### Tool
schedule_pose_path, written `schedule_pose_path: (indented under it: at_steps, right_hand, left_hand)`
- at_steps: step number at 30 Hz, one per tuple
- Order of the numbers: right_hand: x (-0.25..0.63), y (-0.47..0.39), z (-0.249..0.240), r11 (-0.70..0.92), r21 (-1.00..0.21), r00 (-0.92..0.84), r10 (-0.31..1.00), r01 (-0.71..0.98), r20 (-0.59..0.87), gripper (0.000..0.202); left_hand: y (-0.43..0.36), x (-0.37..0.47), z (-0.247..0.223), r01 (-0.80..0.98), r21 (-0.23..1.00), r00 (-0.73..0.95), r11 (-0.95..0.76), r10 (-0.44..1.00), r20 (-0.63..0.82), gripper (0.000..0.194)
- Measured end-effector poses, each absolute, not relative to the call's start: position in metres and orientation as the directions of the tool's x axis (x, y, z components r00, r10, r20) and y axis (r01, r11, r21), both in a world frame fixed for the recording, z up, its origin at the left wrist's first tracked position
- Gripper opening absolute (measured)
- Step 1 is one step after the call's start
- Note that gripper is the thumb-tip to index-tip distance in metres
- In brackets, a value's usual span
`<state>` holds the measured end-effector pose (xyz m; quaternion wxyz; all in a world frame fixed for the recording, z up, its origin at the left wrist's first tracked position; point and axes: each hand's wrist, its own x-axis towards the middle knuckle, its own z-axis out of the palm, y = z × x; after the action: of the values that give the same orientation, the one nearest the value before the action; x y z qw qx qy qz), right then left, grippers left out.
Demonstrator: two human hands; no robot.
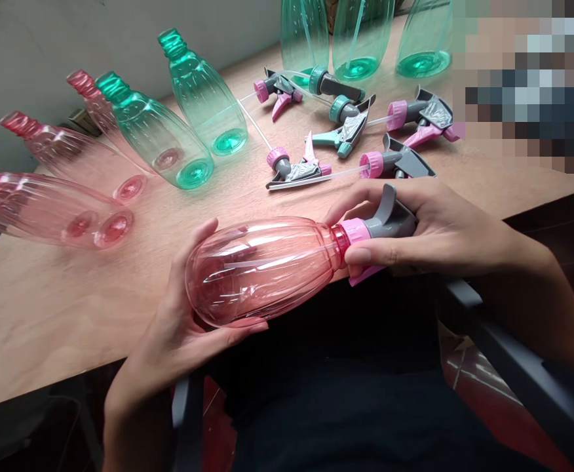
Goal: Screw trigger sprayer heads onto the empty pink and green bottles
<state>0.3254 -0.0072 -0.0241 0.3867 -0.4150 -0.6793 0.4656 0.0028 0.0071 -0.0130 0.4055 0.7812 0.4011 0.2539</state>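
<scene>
Dark clothing (pixel 326 400): seen just below the held bottle (pixel 267 269), on the camera side.
Held bottle: pink, gripped between both hands at the near edge of the table (pixel 36 314); long axis laid crosswise, base to the left, neck to the right.
Left hand (pixel 181 314): wrapped about the held bottle's base.
Right hand (pixel 437 226): clasped around the sprayer head (pixel 390 224), thumb beside the neck; the nearer hand to the joint.
Joint: pink collar met with the held bottle's neck, roughly in line; its tightness cannot be told. Thin tube (pixel 272 262) seen inside.
Loose sprayer heads (pixel 299 172): strewn beyond the held bottle's neck, one just past the right hand.
Open-necked bottles (pixel 156 134): pink and green, stood beyond the held bottle's base, leftward.
Far green bottles (pixel 363 39): stood well beyond the held bottle, tubes inside, tops cut off.
</scene>
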Motion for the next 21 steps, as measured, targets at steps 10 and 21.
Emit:
schedule_pose_path:
  at_steps: [10, 21]
  right_hand:
    - [0.3239, -0.0075, -0.0223, 0.232, -0.958, -0.364, 0.918, 0.167, 0.159, 0.033]
    - [0.3267, -0.0045, -0.0268, 0.268, -0.954, -0.386, 0.901, 0.136, 0.198, 0.024]
  left_hand:
    - [0.0072, 0.0036, -0.0135, 0.405, 0.849, 0.547, -0.339, 0.834, 0.073, 0.112]
    - [0.0109, 0.0001, -0.0191, 0.37, 0.823, 0.586, -0.431, 0.796, 0.153, 0.117]
